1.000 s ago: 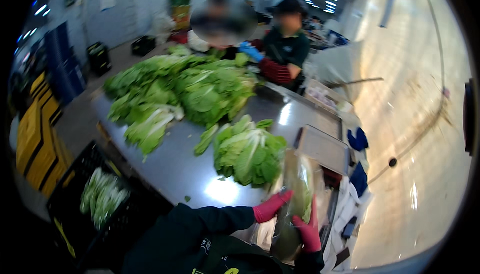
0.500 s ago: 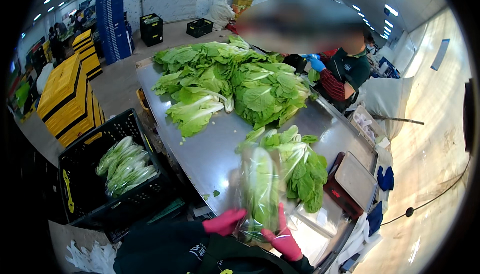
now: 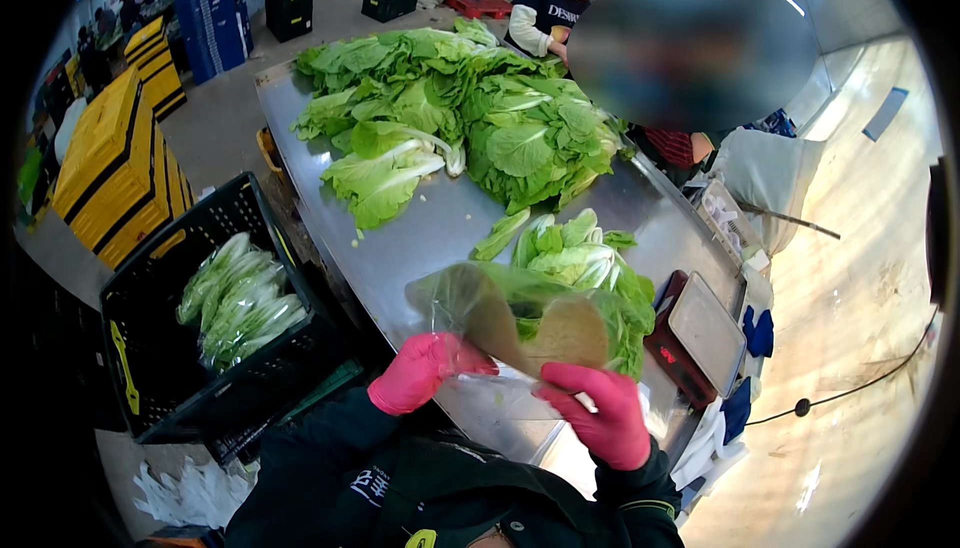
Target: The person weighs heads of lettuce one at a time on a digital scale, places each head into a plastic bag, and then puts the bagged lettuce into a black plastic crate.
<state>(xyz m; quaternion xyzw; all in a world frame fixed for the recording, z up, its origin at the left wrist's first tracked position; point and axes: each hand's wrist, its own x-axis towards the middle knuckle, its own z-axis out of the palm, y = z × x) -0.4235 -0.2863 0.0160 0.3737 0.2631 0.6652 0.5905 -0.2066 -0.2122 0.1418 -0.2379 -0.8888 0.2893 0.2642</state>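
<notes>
Both my hands wear pink gloves. My left hand is closed on the left end of a clear plastic bag, and my right hand pinches it at its right side. The bag stretches sideways between them above the near end of the metal table. Glare and folds blur its contents, so I cannot tell how the greens seen through it lie. Just beyond the bag rest loose leafy cabbages with white stems. A large heap of leafy cabbages covers the table's far part.
To the left, a black crate holds several bagged cabbages. Behind it stand yellow crates. A scale sits at the table's right edge, near a white tray. Across the table, a person stands beside a blurred patch.
The bag stood upright around a long cabbage; now it spans sideways between my hands, and that cabbage no longer shows clearly. Both hands have risen, and my view has shifted slightly.
</notes>
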